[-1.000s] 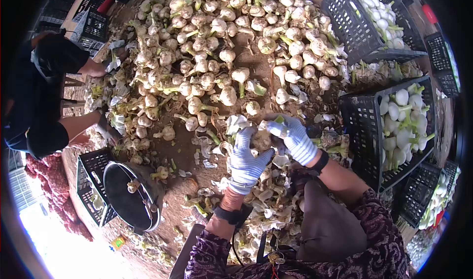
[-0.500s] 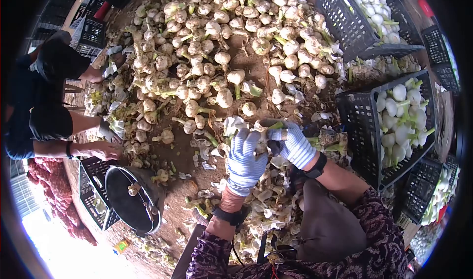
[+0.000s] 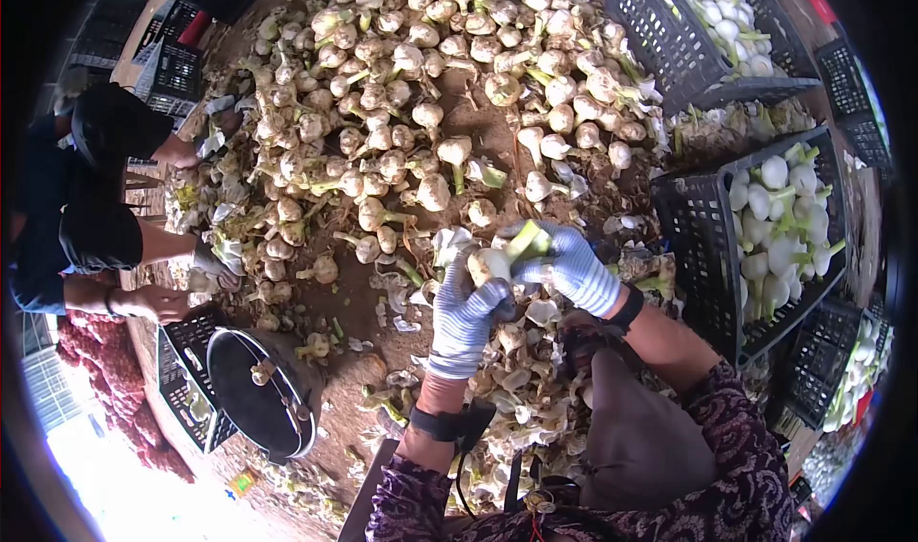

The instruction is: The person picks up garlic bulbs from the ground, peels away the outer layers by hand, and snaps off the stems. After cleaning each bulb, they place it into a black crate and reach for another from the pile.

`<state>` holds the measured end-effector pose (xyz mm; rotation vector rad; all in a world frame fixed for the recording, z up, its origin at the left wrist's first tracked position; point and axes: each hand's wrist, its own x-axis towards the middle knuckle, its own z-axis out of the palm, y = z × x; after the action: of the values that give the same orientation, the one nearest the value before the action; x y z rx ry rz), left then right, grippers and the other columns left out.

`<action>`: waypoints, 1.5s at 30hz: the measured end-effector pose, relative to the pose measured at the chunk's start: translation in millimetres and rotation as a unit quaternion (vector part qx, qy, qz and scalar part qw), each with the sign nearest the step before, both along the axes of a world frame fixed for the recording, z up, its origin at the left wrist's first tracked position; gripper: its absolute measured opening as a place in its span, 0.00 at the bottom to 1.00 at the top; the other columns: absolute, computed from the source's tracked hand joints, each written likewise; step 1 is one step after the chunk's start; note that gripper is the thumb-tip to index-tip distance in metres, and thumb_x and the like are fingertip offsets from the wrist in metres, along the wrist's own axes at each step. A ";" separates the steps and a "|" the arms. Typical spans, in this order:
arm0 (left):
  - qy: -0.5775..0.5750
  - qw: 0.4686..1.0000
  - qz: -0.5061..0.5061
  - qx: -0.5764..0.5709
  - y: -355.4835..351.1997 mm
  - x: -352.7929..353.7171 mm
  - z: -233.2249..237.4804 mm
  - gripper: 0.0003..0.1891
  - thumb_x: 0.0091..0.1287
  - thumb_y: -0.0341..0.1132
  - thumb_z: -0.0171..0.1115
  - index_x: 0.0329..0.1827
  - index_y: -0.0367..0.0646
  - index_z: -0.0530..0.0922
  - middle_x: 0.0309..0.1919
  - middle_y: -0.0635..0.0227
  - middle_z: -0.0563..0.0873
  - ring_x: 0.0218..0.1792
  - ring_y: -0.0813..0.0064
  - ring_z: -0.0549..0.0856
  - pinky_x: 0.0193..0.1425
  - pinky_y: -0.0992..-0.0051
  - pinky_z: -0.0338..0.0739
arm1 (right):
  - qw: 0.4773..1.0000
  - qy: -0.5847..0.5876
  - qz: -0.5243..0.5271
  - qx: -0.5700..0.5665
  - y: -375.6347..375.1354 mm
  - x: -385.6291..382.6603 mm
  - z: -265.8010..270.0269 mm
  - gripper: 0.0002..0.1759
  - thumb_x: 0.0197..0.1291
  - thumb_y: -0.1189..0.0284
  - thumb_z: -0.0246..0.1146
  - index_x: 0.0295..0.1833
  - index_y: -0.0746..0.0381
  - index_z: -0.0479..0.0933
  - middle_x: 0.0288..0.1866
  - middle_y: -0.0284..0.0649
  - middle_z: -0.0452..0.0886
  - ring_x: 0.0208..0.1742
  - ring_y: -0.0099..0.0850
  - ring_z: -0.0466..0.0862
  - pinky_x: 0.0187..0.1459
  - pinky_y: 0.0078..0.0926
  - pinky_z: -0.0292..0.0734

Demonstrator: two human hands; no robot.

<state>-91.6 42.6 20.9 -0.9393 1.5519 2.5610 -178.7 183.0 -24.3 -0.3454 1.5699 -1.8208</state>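
A garlic bulb (image 3: pixel 487 265), partly whitened and with a short green stalk, is held between my two gloved hands. My left hand (image 3: pixel 463 318), in a striped white and blue glove, has its fingers wrapped round the bulb from the left and below. On the other side, my right hand (image 3: pixel 572 272) closes at the stalk end, its fingers partly hidden behind the green stalk. Loose pale skins (image 3: pixel 521 389) lie in a heap under my hands. Beyond them, unpeeled garlic bulbs (image 3: pixel 432 193) with soil on them cover the ground.
Black crates (image 3: pixel 696 255) of clean white bulbs stand at the right. On the left, a dark bucket (image 3: pixel 251 398) sits by another crate (image 3: pixel 182 375). A co-worker (image 3: pixel 57 198) works at the pile's left edge. Red net sacks (image 3: pixel 110 370) lie behind.
The bulb has turned in my hands, so its whitened side and green stalk now show. My left hand has rolled slightly, with its thumb side visible. The co-worker's near hand has shifted left.
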 end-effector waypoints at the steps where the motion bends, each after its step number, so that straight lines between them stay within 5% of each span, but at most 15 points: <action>1: -0.001 1.000 -0.001 0.000 -4.1 2.5 -0.1 0.26 0.58 0.44 0.64 0.52 0.34 0.71 0.32 0.60 0.80 0.30 0.75 0.80 0.28 0.80 0.76 | 0.999 -0.045 -0.004 0.011 0.0 1.7 -1.8 0.20 0.49 0.82 0.65 0.51 0.64 0.76 0.39 0.32 0.83 0.38 0.20 0.79 0.41 0.20 0.77; 5: -0.048 0.987 -0.079 0.128 -6.1 6.3 -5.9 0.28 0.57 0.49 0.64 0.49 0.33 0.72 0.26 0.64 0.81 0.18 0.75 0.79 0.23 0.79 0.76 | 0.972 0.220 -0.011 0.084 -9.1 1.7 -11.0 0.23 0.46 0.86 0.62 0.51 0.61 0.76 0.36 0.32 0.83 0.37 0.21 0.80 0.41 0.21 0.77; 7: -0.043 0.973 0.061 0.219 3.3 -4.1 0.3 0.28 0.57 0.53 0.64 0.45 0.33 0.73 0.22 0.63 0.81 0.16 0.73 0.79 0.20 0.76 0.77 | 0.986 0.153 -0.016 0.063 -8.7 -2.6 -7.0 0.27 0.45 0.87 0.62 0.54 0.61 0.74 0.41 0.34 0.81 0.40 0.22 0.79 0.44 0.22 0.77; 9: 0.005 0.944 -0.052 0.326 -12.8 3.0 -11.5 0.30 0.57 0.55 0.63 0.46 0.33 0.72 0.25 0.61 0.81 0.21 0.71 0.82 0.23 0.73 0.79 | 0.998 -0.050 -0.017 0.022 -5.3 -10.2 1.3 0.31 0.44 0.86 0.64 0.59 0.60 0.70 0.45 0.36 0.78 0.41 0.23 0.79 0.44 0.21 0.77; 11: -0.015 0.982 -0.012 0.190 -8.8 2.9 -9.1 0.31 0.57 0.55 0.62 0.49 0.34 0.70 0.26 0.60 0.81 0.23 0.69 0.83 0.24 0.71 0.80 | 0.995 0.069 -0.062 0.040 11.4 -13.2 -22.0 0.27 0.50 0.75 0.67 0.57 0.65 0.70 0.41 0.38 0.80 0.38 0.25 0.81 0.39 0.18 0.79; 15: 0.006 0.999 -0.043 0.001 5.1 1.6 -5.5 0.28 0.54 0.43 0.70 0.52 0.36 0.68 0.35 0.60 0.81 0.35 0.70 0.83 0.38 0.73 0.81 | 0.977 -0.211 -0.028 0.002 9.8 -6.4 16.5 0.14 0.55 0.69 0.65 0.45 0.65 0.78 0.29 0.35 0.80 0.26 0.20 0.80 0.24 0.14 0.76; 19: 0.095 0.959 0.112 0.243 -1.3 2.9 -33.9 0.13 0.58 0.23 0.61 0.47 0.40 0.75 0.40 0.65 0.82 0.43 0.71 0.81 0.50 0.72 0.78 | 0.948 -0.293 -0.036 -0.120 13.2 -4.5 5.3 0.13 0.51 0.71 0.66 0.39 0.68 0.78 0.26 0.36 0.79 0.20 0.23 0.79 0.20 0.17 0.77; 25: 0.070 0.995 0.063 0.020 -5.2 -1.2 10.7 0.13 0.57 0.14 0.52 0.40 0.39 0.77 0.39 0.63 0.84 0.38 0.71 0.83 0.45 0.73 0.80 | 0.953 -0.286 -0.083 -0.055 32.8 -3.4 -42.3 0.13 0.52 0.73 0.64 0.41 0.70 0.77 0.29 0.38 0.80 0.28 0.26 0.81 0.32 0.22 0.80; 26: 0.106 0.990 -0.058 -0.071 8.2 -4.2 29.5 0.13 0.56 0.14 0.52 0.40 0.39 0.77 0.38 0.62 0.84 0.37 0.69 0.84 0.45 0.72 0.79 | 0.932 -0.343 -0.105 -0.054 31.2 -2.4 -74.1 0.12 0.53 0.74 0.62 0.42 0.70 0.77 0.30 0.39 0.81 0.30 0.28 0.82 0.35 0.24 0.80; 31: 0.209 0.741 -0.324 -0.550 10.7 15.3 -7.2 0.10 0.54 0.23 0.53 0.37 0.43 0.79 0.30 0.57 0.82 0.34 0.56 0.82 0.41 0.62 0.78 | 0.893 -0.390 -0.171 -0.147 26.7 -6.9 -55.8 0.12 0.58 0.70 0.60 0.42 0.69 0.77 0.35 0.44 0.82 0.35 0.35 0.83 0.39 0.30 0.81; 35: -0.102 0.640 -0.434 -0.626 -46.3 42.7 -44.7 0.11 0.48 0.26 0.57 0.36 0.44 0.80 0.27 0.57 0.83 0.34 0.57 0.83 0.37 0.64 0.77 | 0.872 -0.434 -0.154 -0.167 32.8 -8.3 -24.0 0.12 0.56 0.62 0.64 0.34 0.61 0.77 0.22 0.38 0.80 0.19 0.29 0.78 0.22 0.27 0.74; 37: -0.072 0.689 -0.365 -0.622 -45.3 47.7 -43.2 0.08 0.52 0.28 0.59 0.36 0.39 0.80 0.29 0.59 0.84 0.31 0.60 0.83 0.37 0.68 0.76 | 0.869 -0.440 -0.175 -0.141 24.2 -5.6 -14.9 0.11 0.56 0.62 0.63 0.30 0.58 0.76 0.17 0.37 0.77 0.15 0.28 0.75 0.17 0.26 0.71; 39: -0.075 0.886 -0.249 -0.383 -23.9 32.8 -26.6 0.10 0.58 0.35 0.62 0.36 0.37 0.80 0.25 0.64 0.83 0.28 0.70 0.81 0.35 0.72 0.75 | 0.885 -0.409 -0.198 -0.103 16.1 -3.6 -6.2 0.12 0.55 0.62 0.64 0.30 0.59 0.76 0.17 0.36 0.76 0.15 0.28 0.75 0.17 0.26 0.72; 41: 0.031 0.983 -0.144 -0.110 -7.6 18.1 -8.4 0.15 0.62 0.42 0.62 0.35 0.35 0.81 0.23 0.70 0.80 0.25 0.81 0.78 0.31 0.79 0.72 | 0.907 -0.362 -0.203 -0.071 13.0 0.4 -14.0 0.12 0.53 0.63 0.66 0.32 0.61 0.75 0.17 0.36 0.75 0.15 0.27 0.74 0.15 0.24 0.72; 45: -0.115 0.976 -0.144 -0.113 6.9 1.2 -9.1 0.12 0.60 0.39 0.62 0.32 0.38 0.83 0.18 0.71 0.80 0.20 0.83 0.76 0.26 0.81 0.71 | 0.938 -0.275 -0.211 -0.016 16.3 2.7 -8.6 0.10 0.52 0.70 0.68 0.33 0.65 0.77 0.21 0.37 0.77 0.17 0.25 0.75 0.19 0.22 0.72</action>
<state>-90.4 49.5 11.9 -0.9095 1.7828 2.0378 -175.9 199.3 -32.9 0.4931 1.2703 -2.0241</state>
